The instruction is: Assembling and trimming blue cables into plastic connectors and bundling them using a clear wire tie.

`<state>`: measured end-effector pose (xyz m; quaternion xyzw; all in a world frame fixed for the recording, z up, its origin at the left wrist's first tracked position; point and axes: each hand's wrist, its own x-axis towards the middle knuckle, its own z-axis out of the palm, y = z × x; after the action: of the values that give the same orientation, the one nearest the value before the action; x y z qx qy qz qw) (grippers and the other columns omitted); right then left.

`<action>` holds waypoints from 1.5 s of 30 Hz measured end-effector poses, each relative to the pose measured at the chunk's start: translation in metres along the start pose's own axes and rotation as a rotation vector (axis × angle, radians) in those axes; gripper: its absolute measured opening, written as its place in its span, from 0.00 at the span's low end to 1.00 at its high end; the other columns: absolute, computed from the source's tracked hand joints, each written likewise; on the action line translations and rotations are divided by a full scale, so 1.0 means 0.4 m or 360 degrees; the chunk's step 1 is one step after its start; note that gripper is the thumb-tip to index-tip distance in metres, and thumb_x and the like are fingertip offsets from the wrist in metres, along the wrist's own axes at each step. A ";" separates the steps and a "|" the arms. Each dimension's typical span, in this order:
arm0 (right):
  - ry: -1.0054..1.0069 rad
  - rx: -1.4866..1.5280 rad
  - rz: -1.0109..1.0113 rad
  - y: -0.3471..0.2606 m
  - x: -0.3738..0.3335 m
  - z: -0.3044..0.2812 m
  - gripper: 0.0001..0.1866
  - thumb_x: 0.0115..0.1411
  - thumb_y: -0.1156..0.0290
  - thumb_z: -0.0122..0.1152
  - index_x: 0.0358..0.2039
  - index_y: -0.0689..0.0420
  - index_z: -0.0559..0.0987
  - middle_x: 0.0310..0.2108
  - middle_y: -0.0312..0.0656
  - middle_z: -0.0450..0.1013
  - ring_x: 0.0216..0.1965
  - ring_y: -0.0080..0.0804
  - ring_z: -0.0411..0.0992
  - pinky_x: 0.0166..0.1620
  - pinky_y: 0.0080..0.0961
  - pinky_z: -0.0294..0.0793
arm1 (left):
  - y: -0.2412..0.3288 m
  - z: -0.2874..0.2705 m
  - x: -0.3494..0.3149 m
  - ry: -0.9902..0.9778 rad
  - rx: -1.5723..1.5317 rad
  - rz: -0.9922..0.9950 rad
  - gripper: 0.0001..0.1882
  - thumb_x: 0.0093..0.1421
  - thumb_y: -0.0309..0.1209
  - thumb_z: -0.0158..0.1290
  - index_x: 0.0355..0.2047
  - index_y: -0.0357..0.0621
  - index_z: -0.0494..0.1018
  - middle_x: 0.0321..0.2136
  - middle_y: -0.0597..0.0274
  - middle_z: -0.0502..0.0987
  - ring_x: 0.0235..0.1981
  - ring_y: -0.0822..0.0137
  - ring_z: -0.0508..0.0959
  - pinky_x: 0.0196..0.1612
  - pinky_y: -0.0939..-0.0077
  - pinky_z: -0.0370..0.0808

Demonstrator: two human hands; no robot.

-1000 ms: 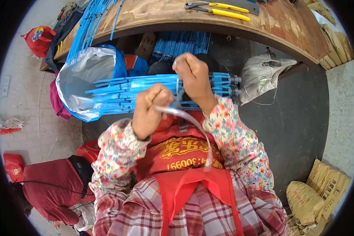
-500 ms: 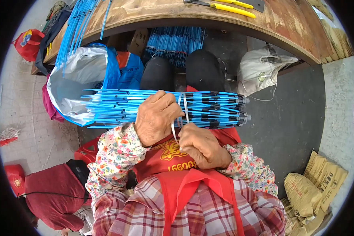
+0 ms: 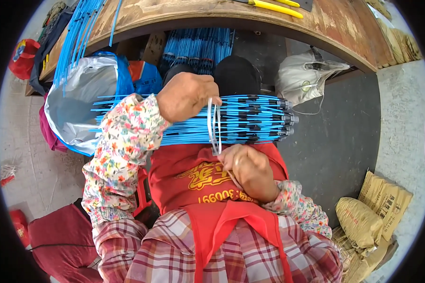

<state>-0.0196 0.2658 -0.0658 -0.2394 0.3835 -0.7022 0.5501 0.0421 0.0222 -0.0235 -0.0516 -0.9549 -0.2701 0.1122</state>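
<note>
Across my lap lies a bundle of thin blue rods [image 3: 250, 115] with black bands and pale tips at the right end. A narrow white strap [image 3: 214, 127] loops over the bundle near its middle. My left hand [image 3: 188, 96] is closed at the bundle's far edge, its fingertips pinching the strap. On the near side, over the red apron [image 3: 189, 165], my right hand [image 3: 251, 172] is closed around the strap's other end. A short tail of that strap shows below its fingers. The strap's underside is hidden by the bundle.
Beyond my knees runs a worn wooden table [image 3: 189, 23], with yellow-handled pliers [image 3: 276, 8] on top. More blue rods [image 3: 196, 47] are under it. A blue-and-white sack [image 3: 82, 101] stands left, a white bag [image 3: 304, 78] right. Tan sacks [image 3: 363, 226] lie at lower right.
My left hand has risen from the middle of the bundle to its far edge, drawing the strap along. My right hand has shifted slightly right and nearer. The whole view has shifted a little.
</note>
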 end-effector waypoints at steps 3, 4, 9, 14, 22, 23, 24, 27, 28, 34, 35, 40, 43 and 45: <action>0.0246 0.0846 0.0396 0.017 0.014 -0.015 0.11 0.65 0.70 0.44 0.26 0.59 0.70 0.33 0.40 0.71 0.42 0.34 0.69 0.54 0.38 0.65 | -0.052 0.018 0.012 -0.0001 -0.0197 -0.0139 0.08 0.54 0.29 0.53 0.21 0.39 0.75 0.19 0.55 0.72 0.23 0.56 0.75 0.26 0.65 0.71; 0.0261 0.1165 0.0511 0.017 0.016 -0.019 0.11 0.64 0.70 0.44 0.26 0.58 0.70 0.33 0.39 0.71 0.43 0.34 0.69 0.55 0.38 0.64 | -0.065 0.020 0.013 0.0004 -0.0200 -0.0138 0.08 0.54 0.29 0.53 0.21 0.39 0.75 0.19 0.55 0.72 0.23 0.56 0.75 0.26 0.65 0.71; 0.0295 0.1389 0.0769 0.029 0.020 -0.026 0.12 0.64 0.69 0.44 0.24 0.57 0.70 0.33 0.39 0.71 0.46 0.33 0.68 0.56 0.36 0.63 | -0.092 0.036 0.035 -0.0083 -0.0269 -0.0284 0.15 0.61 0.33 0.48 0.20 0.37 0.71 0.18 0.54 0.70 0.21 0.56 0.72 0.24 0.67 0.68; 0.0271 0.1393 0.0809 0.042 0.025 -0.031 0.11 0.64 0.69 0.46 0.25 0.58 0.70 0.32 0.39 0.70 0.43 0.34 0.68 0.55 0.37 0.64 | -0.138 0.067 0.055 -0.0357 -0.0493 -0.0554 0.17 0.61 0.34 0.48 0.18 0.35 0.70 0.16 0.52 0.71 0.20 0.55 0.73 0.25 0.65 0.69; 0.0049 0.1409 0.0939 0.121 0.063 -0.103 0.08 0.64 0.68 0.49 0.32 0.59 0.71 0.30 0.39 0.69 0.37 0.34 0.68 0.48 0.34 0.70 | -0.238 0.112 0.091 -0.0758 -0.0813 -0.0394 0.18 0.64 0.33 0.45 0.19 0.36 0.65 0.15 0.57 0.64 0.17 0.66 0.64 0.24 0.71 0.64; 0.0109 0.1302 0.0955 0.128 0.066 -0.108 0.08 0.64 0.68 0.49 0.34 0.59 0.72 0.31 0.39 0.70 0.38 0.34 0.68 0.46 0.33 0.71 | -0.227 0.108 0.092 -0.0772 -0.0884 -0.0393 0.18 0.65 0.33 0.44 0.19 0.37 0.63 0.15 0.60 0.62 0.17 0.70 0.62 0.24 0.73 0.63; 0.0166 0.1194 0.0969 0.134 0.070 -0.111 0.09 0.64 0.67 0.49 0.36 0.59 0.72 0.33 0.39 0.71 0.38 0.35 0.69 0.45 0.33 0.72 | -0.222 0.110 0.085 -0.0781 -0.0875 -0.0385 0.18 0.65 0.33 0.44 0.19 0.37 0.63 0.15 0.60 0.62 0.17 0.70 0.62 0.24 0.73 0.63; 0.0215 0.0976 0.0866 0.176 0.077 -0.108 0.09 0.64 0.67 0.49 0.39 0.59 0.73 0.35 0.40 0.72 0.38 0.36 0.70 0.42 0.32 0.73 | -0.153 0.084 0.049 -0.0396 -0.1073 -0.0455 0.18 0.64 0.32 0.44 0.19 0.37 0.63 0.15 0.56 0.63 0.17 0.64 0.65 0.23 0.70 0.64; 0.0233 0.0867 0.0746 0.194 0.077 -0.108 0.09 0.64 0.68 0.50 0.39 0.58 0.73 0.37 0.40 0.72 0.37 0.36 0.71 0.40 0.31 0.74 | -0.093 0.048 0.053 -0.0267 -0.0901 -0.0470 0.17 0.64 0.33 0.45 0.19 0.37 0.64 0.14 0.52 0.65 0.17 0.58 0.69 0.24 0.67 0.66; -0.0125 0.0656 0.0183 0.167 0.179 -0.131 0.10 0.65 0.67 0.48 0.38 0.59 0.74 0.38 0.40 0.72 0.36 0.32 0.70 0.39 0.28 0.73 | 0.161 -0.016 -0.017 0.0457 -0.0006 0.0041 0.09 0.49 0.30 0.56 0.25 0.41 0.68 0.23 0.54 0.72 0.23 0.56 0.76 0.22 0.68 0.72; -0.0225 0.0630 0.0094 0.156 0.204 -0.137 0.10 0.65 0.66 0.48 0.37 0.59 0.74 0.37 0.40 0.72 0.36 0.30 0.70 0.39 0.27 0.72 | 0.193 -0.020 -0.024 0.0461 0.0013 0.0028 0.09 0.49 0.30 0.56 0.25 0.41 0.68 0.23 0.54 0.72 0.23 0.56 0.76 0.22 0.68 0.72; -0.0605 0.0501 -0.0313 0.047 0.277 -0.148 0.13 0.66 0.65 0.46 0.36 0.61 0.74 0.36 0.40 0.71 0.35 0.25 0.68 0.40 0.25 0.70 | 0.287 0.005 -0.041 0.0772 0.0607 0.0232 0.07 0.51 0.31 0.57 0.23 0.42 0.71 0.26 0.56 0.76 0.27 0.61 0.78 0.29 0.73 0.72; -0.0540 0.0191 -0.0234 -0.095 0.300 -0.095 0.12 0.66 0.65 0.48 0.32 0.61 0.73 0.32 0.37 0.69 0.33 0.20 0.65 0.37 0.23 0.67 | 0.273 0.041 -0.047 0.0960 0.0732 0.0395 0.08 0.52 0.32 0.58 0.23 0.42 0.71 0.27 0.56 0.76 0.29 0.61 0.78 0.31 0.74 0.72; -0.0549 -0.0064 -0.0225 -0.156 0.306 -0.122 0.12 0.65 0.65 0.49 0.30 0.61 0.72 0.31 0.37 0.68 0.32 0.21 0.65 0.37 0.23 0.67 | 0.262 0.068 -0.046 0.1098 0.0692 0.0571 0.09 0.53 0.32 0.57 0.23 0.42 0.71 0.28 0.56 0.76 0.30 0.62 0.77 0.32 0.76 0.72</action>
<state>-0.1276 0.1683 -0.0549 -0.3936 0.2796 -0.6798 0.5521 0.0717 0.1248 0.0025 -0.0985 -0.8722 -0.0406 0.4774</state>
